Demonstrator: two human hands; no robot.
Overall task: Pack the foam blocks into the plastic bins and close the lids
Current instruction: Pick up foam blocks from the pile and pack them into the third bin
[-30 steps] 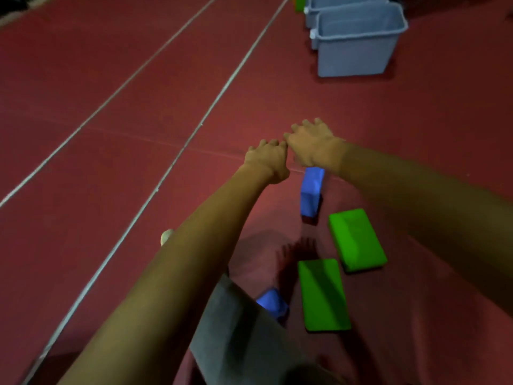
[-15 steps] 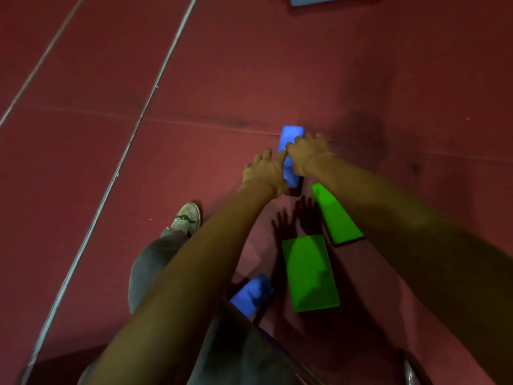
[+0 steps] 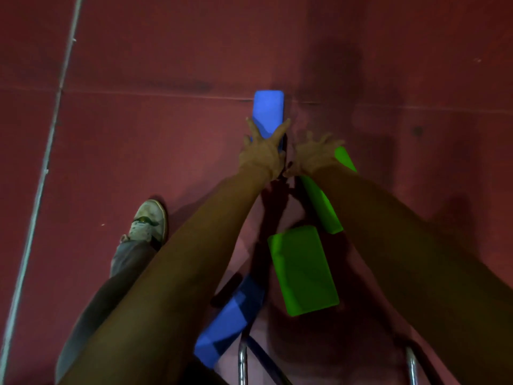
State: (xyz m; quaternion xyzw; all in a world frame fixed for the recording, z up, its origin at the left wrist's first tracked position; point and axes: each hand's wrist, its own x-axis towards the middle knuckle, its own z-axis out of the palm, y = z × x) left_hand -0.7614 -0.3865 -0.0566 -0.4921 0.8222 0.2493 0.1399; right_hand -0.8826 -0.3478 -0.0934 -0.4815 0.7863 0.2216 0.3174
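Left hand (image 3: 263,155) is spread over far blue block (image 3: 268,112); right hand (image 3: 315,157) is held spread above far green block (image 3: 319,202).

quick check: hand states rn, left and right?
Left hand: open, fingers spread over the far blue block, not gripping it.
Right hand: open, fingers spread, holding nothing.

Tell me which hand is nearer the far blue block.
Left. The left hand has spread fingers over the near end of the far blue block; the right hand sits off to that block's right, over the farther green block.
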